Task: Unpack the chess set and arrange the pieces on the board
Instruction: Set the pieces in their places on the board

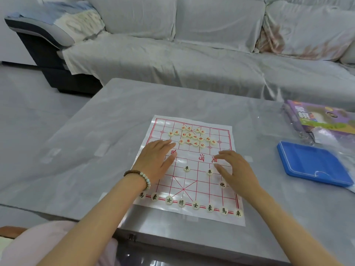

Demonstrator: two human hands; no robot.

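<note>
The paper board was laid flat on the grey table, with the black-marked pieces set in a row along its near edge and the red-marked pieces gathered in a loose cluster on its far half. The left hand was laid palm down on the left side of the board with straight fingers, and the right hand was held over the right side, fingers spread and slightly bent, with nothing seen in it. A blue case and a purple box were placed at the right, well apart from the board.
</note>
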